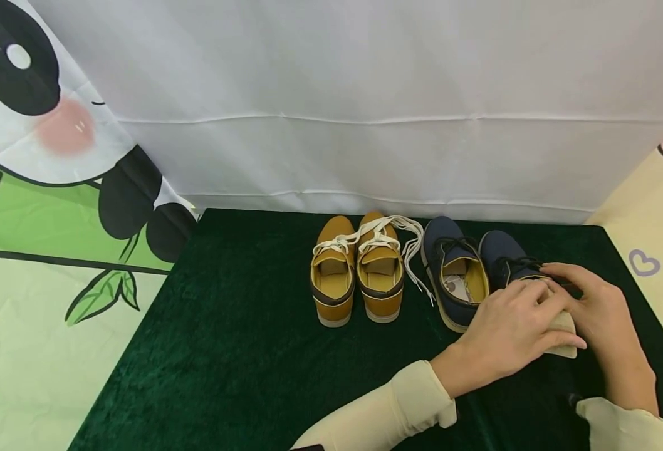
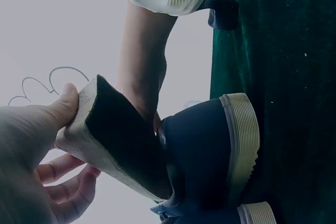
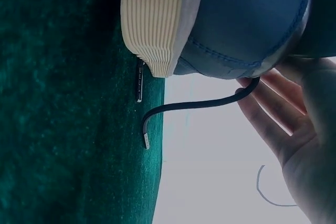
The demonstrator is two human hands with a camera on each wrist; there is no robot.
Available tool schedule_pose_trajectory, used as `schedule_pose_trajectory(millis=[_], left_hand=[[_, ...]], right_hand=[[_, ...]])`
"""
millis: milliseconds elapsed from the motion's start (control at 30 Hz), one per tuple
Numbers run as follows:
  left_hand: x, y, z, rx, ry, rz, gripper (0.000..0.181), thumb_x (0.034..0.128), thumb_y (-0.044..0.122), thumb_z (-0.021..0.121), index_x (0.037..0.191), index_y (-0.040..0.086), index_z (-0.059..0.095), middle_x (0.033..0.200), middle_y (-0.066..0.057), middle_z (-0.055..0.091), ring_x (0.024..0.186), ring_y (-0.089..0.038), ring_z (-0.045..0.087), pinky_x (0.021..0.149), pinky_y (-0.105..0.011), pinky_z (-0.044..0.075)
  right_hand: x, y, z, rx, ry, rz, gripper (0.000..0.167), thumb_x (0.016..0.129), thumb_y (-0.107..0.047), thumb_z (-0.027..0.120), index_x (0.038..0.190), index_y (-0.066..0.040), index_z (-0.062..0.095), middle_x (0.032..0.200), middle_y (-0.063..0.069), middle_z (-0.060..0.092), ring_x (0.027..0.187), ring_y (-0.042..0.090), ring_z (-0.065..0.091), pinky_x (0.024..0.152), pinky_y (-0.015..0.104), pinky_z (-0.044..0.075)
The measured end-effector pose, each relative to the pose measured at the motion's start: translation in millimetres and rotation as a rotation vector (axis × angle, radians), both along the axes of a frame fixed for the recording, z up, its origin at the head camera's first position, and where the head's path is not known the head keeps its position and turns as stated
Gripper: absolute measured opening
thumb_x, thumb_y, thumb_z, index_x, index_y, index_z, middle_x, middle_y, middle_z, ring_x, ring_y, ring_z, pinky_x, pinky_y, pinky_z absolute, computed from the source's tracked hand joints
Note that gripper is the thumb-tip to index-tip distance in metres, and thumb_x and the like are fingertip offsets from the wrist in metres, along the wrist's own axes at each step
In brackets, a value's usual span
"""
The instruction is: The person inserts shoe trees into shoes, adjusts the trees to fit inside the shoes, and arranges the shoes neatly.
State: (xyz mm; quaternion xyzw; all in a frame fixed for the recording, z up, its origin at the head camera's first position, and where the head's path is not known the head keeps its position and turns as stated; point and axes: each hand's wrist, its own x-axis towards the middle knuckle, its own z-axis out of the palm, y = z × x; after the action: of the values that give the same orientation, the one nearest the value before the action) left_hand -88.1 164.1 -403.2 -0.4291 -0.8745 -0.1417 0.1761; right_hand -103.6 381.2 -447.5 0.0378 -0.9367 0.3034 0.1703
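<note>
My left hand (image 1: 509, 326) pinches a beige insole (image 1: 563, 332) between thumb and fingers. In the left wrist view, the insole's dark face (image 2: 126, 135) shows, and its far end goes into the opening of the right navy shoe (image 2: 199, 148). My right hand (image 1: 608, 310) holds that shoe (image 1: 497, 247) by the right side of its opening. The right wrist view has the fingers (image 3: 270, 108) along the upper's edge, beside a dangling dark lace (image 3: 199, 105). Its mate, the other navy shoe (image 1: 447, 235), stands just left. My hands hide much of the right shoe.
Two tan shoes (image 1: 334, 307) stand side by side to the left, with long white laces (image 1: 413, 228) trailing over toward the navy pair. Dark green cloth (image 1: 224, 351) covers the table. A white sheet (image 1: 331, 156) rises behind, and printed cloths hang at both sides.
</note>
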Motion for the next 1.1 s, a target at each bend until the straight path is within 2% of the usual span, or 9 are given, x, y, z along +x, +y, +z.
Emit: schedule_pose_trajectory(millis=[133, 433, 467, 600, 767, 800, 833, 967, 1100], left_hand=[[-1.7, 6.3, -0.8, -0.040, 0.009, 0.033, 0.043, 0.1034, 0.061, 0.049, 0.134, 0.034, 0.063, 0.130, 0.013, 0.060, 0.115, -0.002, 0.060, 0.095, -0.010, 0.048], [-3.4, 11.1, -9.9, -0.088, -0.038, 0.051, 0.044, 0.1060, 0.059, 0.043, 0.142, 0.037, 0.057, 0.136, 0.012, 0.058, 0.130, -0.005, 0.055, 0.112, -0.014, 0.042], [-3.2, 11.0, -10.9, -0.089, -0.034, 0.053, 0.045, 0.1061, 0.059, 0.043, 0.142, 0.037, 0.057, 0.135, 0.012, 0.059, 0.131, -0.005, 0.055, 0.112, -0.014, 0.041], [-2.6, 11.1, -11.8, -0.102, -0.028, 0.056, 0.046, 0.1075, 0.057, 0.042, 0.146, 0.037, 0.055, 0.136, 0.013, 0.060, 0.133, -0.006, 0.055, 0.114, -0.016, 0.041], [-2.4, 12.0, -8.9, -0.126, -0.024, 0.060, 0.045, 0.1111, 0.050, 0.039, 0.152, 0.034, 0.049, 0.142, 0.015, 0.060, 0.139, -0.005, 0.051, 0.120, -0.019, 0.036], [-2.2, 12.0, -8.8, -0.126, -0.023, 0.063, 0.045, 0.1114, 0.049, 0.039, 0.152, 0.034, 0.048, 0.143, 0.014, 0.059, 0.140, -0.005, 0.051, 0.120, -0.019, 0.035], [-1.8, 11.8, -8.9, -0.121, -0.029, 0.065, 0.045, 0.1116, 0.049, 0.039, 0.153, 0.034, 0.048, 0.144, 0.014, 0.059, 0.140, -0.005, 0.051, 0.120, -0.020, 0.036], [0.2, 8.9, -10.4, -0.083, -0.076, 0.068, 0.043, 0.1114, 0.045, 0.042, 0.151, 0.032, 0.050, 0.148, 0.012, 0.057, 0.140, -0.007, 0.051, 0.120, -0.020, 0.037], [3.9, 3.4, -11.9, -0.065, -0.089, 0.035, 0.046, 0.1082, 0.040, 0.051, 0.152, 0.026, 0.048, 0.152, 0.007, 0.053, 0.143, -0.009, 0.048, 0.121, -0.021, 0.035]], right_hand=[[-0.1, 3, -0.2, -0.002, -0.003, 0.016, 0.034, 0.100, -0.019, 0.072, 0.133, -0.021, 0.071, 0.127, -0.008, 0.072, 0.104, -0.033, 0.036, 0.082, 0.002, 0.030], [0.0, 3, -3.1, -0.031, 0.020, 0.043, 0.032, 0.100, -0.018, 0.071, 0.132, -0.018, 0.072, 0.127, 0.004, 0.072, 0.109, -0.033, 0.037, 0.087, -0.006, 0.024], [-0.2, 3, -3.3, -0.032, 0.015, 0.044, 0.032, 0.101, -0.019, 0.070, 0.133, -0.018, 0.071, 0.127, 0.002, 0.072, 0.109, -0.033, 0.037, 0.087, -0.006, 0.024], [-0.5, 3, -2.8, -0.032, -0.011, 0.047, 0.033, 0.102, -0.022, 0.069, 0.135, -0.019, 0.070, 0.127, -0.022, 0.067, 0.109, -0.032, 0.036, 0.086, -0.005, 0.025], [0.2, 6, -2.8, -0.024, -0.018, 0.053, 0.034, 0.103, -0.022, 0.067, 0.137, -0.020, 0.069, 0.132, -0.015, 0.069, 0.110, -0.033, 0.034, 0.086, -0.005, 0.024], [0.3, 6, -2.7, -0.025, -0.015, 0.055, 0.033, 0.103, -0.022, 0.067, 0.137, -0.019, 0.069, 0.132, -0.008, 0.070, 0.110, -0.033, 0.034, 0.087, -0.006, 0.023], [0.2, 6, -2.7, -0.028, -0.012, 0.058, 0.033, 0.103, -0.021, 0.067, 0.136, -0.018, 0.069, 0.132, -0.010, 0.070, 0.110, -0.033, 0.035, 0.087, -0.006, 0.024], [-0.5, 7, -1.9, -0.039, -0.020, 0.063, 0.032, 0.104, -0.021, 0.065, 0.136, -0.016, 0.069, 0.127, -0.040, 0.057, 0.110, -0.033, 0.035, 0.087, -0.007, 0.023], [-1.0, 5, -1.7, -0.056, -0.025, 0.060, 0.031, 0.105, -0.021, 0.064, 0.135, -0.016, 0.069, 0.122, -0.051, 0.046, 0.111, -0.034, 0.034, 0.088, -0.007, 0.023]])
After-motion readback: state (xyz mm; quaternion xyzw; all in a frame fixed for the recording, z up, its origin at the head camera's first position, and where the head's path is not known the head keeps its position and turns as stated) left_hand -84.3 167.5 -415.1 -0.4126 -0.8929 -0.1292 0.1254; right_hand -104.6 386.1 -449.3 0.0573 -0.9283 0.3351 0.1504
